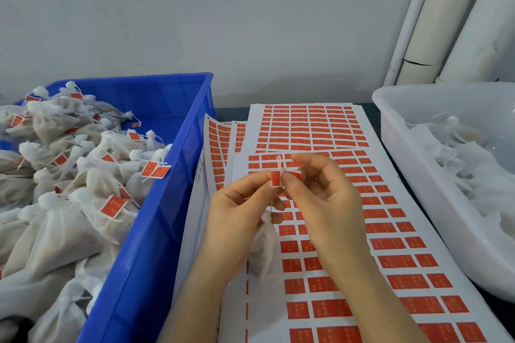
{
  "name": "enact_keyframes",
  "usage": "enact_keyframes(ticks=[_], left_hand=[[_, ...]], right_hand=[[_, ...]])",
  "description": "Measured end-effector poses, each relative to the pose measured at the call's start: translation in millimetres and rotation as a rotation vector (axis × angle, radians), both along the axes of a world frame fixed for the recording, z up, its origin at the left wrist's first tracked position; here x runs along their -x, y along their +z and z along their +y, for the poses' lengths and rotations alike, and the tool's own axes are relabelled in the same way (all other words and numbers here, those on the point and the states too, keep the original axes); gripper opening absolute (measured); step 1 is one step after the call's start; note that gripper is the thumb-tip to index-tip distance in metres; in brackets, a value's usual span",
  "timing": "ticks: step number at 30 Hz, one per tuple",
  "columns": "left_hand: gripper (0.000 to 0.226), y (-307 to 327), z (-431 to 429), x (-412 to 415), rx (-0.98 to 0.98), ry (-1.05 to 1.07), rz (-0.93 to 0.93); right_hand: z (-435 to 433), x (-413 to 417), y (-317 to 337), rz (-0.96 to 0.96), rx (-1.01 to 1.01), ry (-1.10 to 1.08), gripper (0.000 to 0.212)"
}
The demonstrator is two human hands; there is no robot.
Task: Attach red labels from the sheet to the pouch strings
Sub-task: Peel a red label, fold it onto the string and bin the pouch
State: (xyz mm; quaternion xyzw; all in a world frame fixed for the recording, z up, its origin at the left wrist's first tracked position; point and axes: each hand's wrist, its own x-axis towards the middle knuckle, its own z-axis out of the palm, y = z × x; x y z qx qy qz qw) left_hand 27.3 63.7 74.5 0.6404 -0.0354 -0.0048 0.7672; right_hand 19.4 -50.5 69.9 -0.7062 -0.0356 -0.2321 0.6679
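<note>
Red label (276, 178) sits on the string (279, 161), pinched from both sides by fingers (290, 184) of my left hand (237, 211) and right hand (326, 203), over the sheet (390, 231); the pouch (262, 248) hangs just below my left hand.

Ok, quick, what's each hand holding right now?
Left hand: pinching the label on the string, pouch hanging below.
Right hand: pinching the same label's other side.

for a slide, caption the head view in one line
Left hand and right hand pinch a red label onto a pouch string over label sheets.
</note>
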Motion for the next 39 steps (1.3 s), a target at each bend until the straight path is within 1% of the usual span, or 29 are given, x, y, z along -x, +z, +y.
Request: enact_keyframes(ticks=[4, 6, 7, 9, 12, 15, 17, 18, 21, 23, 25, 26, 28, 32, 36, 39], left_hand=[[0.020, -2.2, 1.0, -0.4, -0.028, -0.026, -0.004], [0.016, -1.2, -0.2, 1.0, -0.057, -0.066, -0.023], [0.022, -1.2, -0.9, 1.5, -0.075, -0.069, -0.039], [0.028, -1.8, -2.2, 0.9, -0.096, -0.025, -0.054], [0.022, -2.5, -1.9, -1.3, -0.091, 0.062, -0.022], [0.024, -4.2, -1.6, -2.8, -0.101, 0.084, 0.031], [0.027, -4.1, -2.0, -2.8, -0.111, 0.062, 0.053], [0.026, -3.9, -2.9, -2.9, -0.121, 0.047, 0.054], [0.021, -4.7, -4.6, -2.5, -0.160, 0.020, 0.034], [0.017, -5.2, -4.7, -2.2, -0.180, 0.015, 0.029], [0.018, -5.0, -4.6, -2.2, -0.186, 0.017, 0.035], [0.019, -4.9, -4.7, -2.4, -0.186, 0.022, 0.042], [0.020, -4.6, -5.2, -3.1, -0.192, 0.034, 0.056], [0.013, -6.1, -5.6, -3.8, -0.231, 0.047, 0.063], [0.021, -8.9, -5.2, -5.7, -0.284, 0.052, 0.064], [0.026, -9.4, -5.3, -5.6, -0.310, 0.042, 0.042]], right_hand=[[-1.9, -1.7, -1.6, 0.000, 0.041, -0.032, 0.019], [-2.4, -2.2, -2.6, -0.006, 0.050, -0.034, 0.019], [-2.7, -2.2, -2.5, -0.005, 0.052, -0.031, 0.019], [-3.2, -2.5, -2.7, 0.006, 0.047, -0.006, 0.017], [-3.9, -3.9, -2.2, 0.079, 0.037, 0.038, 0.010], [-8.1, -4.6, -1.3, 0.118, 0.136, 0.010, 0.030], [-10.7, -4.2, 0.5, 0.113, 0.171, 0.058, 0.041], [-11.6, -3.8, 1.4, 0.107, 0.173, 0.087, 0.040], [-12.2, -2.9, 3.4, 0.083, 0.157, 0.143, 0.026], [-11.3, -3.7, 1.6, 0.071, 0.153, 0.134, 0.019], [-12.0, -4.2, 0.3, 0.067, 0.143, 0.111, 0.008], [-12.6, -4.6, -0.2, 0.060, 0.144, 0.092, 0.006], [-13.8, -5.4, -0.9, 0.047, 0.159, 0.046, 0.005], [-12.1, -5.9, -3.6, 0.049, 0.235, -0.046, 0.015], [-6.7, -6.2, -5.5, 0.020, 0.322, -0.121, 0.008], [-5.7, -5.1, -5.2, 0.013, 0.338, -0.125, 0.006]])
